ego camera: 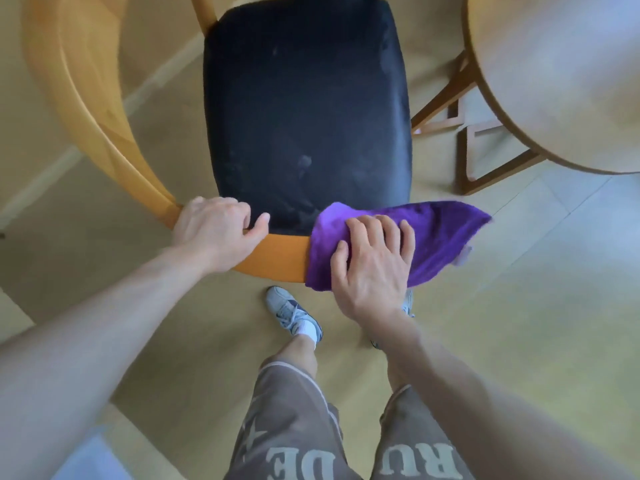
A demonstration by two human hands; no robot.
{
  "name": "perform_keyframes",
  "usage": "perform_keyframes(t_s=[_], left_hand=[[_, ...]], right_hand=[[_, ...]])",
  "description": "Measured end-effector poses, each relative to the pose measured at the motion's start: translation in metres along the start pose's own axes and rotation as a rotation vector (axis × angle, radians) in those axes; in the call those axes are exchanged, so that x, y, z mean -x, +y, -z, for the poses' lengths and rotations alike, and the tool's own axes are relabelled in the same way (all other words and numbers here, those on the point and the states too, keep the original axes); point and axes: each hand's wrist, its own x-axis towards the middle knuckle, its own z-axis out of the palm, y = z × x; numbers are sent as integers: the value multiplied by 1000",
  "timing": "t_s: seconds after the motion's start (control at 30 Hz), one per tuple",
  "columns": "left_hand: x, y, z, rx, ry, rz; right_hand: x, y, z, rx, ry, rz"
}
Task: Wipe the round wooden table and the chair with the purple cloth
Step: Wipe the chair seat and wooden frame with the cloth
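Observation:
A wooden chair with a black padded seat (pixel 304 109) stands right below me, seen from above. Its curved orange back rail (pixel 277 258) runs along the near edge of the seat. My left hand (pixel 218 230) grips that rail at its left bend, thumb lying on the seat side. The purple cloth (pixel 440 237) is draped over the rail's right part. My right hand (pixel 374 268) presses on the cloth with fingers spread flat. The round wooden table (pixel 561 77) shows at the upper right, apart from both hands.
The table's wooden legs and base frame (pixel 464 147) stand right of the chair. My feet in grey sneakers (pixel 294 313) are just behind the chair on a pale tiled floor. The chair's curved left armrest (pixel 79 84) sweeps up the left side.

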Motion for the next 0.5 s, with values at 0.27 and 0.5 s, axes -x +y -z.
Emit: perform_keyframes(t_s=[0.27,0.5], left_hand=[[-16,-43,7,-126,14,-175],[-13,-48,5,-126,31,-158]], right_hand=[[-39,28,18,166,-354,627],[-32,-10,4,18,48,-238]])
